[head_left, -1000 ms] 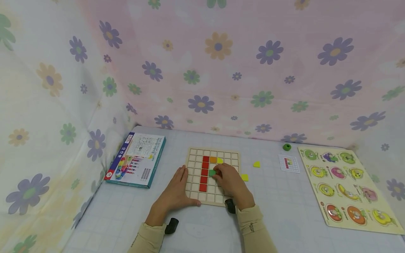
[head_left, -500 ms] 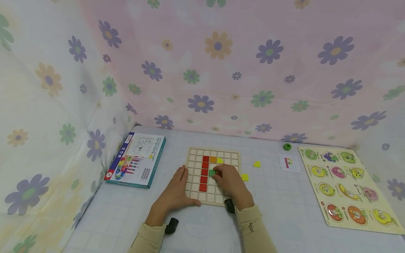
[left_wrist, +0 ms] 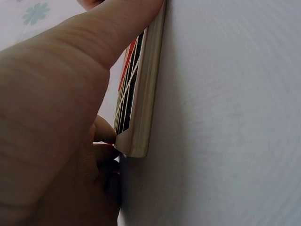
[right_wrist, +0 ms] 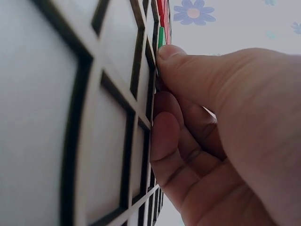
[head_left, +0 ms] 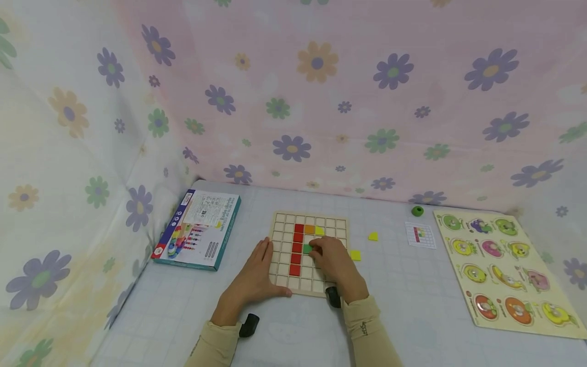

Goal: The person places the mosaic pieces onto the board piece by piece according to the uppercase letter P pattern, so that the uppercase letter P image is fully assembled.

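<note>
A wooden grid board [head_left: 282, 265] lies on the table in front of me. It holds a column of red tiles [head_left: 297, 250], an orange tile [head_left: 309, 229] and a yellow tile [head_left: 319, 231]. My right hand [head_left: 335, 265] rests on the board, its thumb and curled fingers pinching a green tile [head_left: 307, 248] beside the red column. The right wrist view shows the thumb tip against the green tile [right_wrist: 161, 37] on the board [right_wrist: 108, 117]. My left hand [head_left: 254, 278] lies flat on the board's left side. Its thumb [left_wrist: 94, 47] runs straight along the board's edge [left_wrist: 143, 108].
A colourful box [head_left: 197, 229] lies to the left. Two loose yellow tiles [head_left: 373, 236] [head_left: 355, 255], a small pattern card [head_left: 419, 235] and a green ring [head_left: 417, 210] lie to the right, with a fruit puzzle board [head_left: 502, 270] beyond. Flowered cloth walls stand behind and to the left.
</note>
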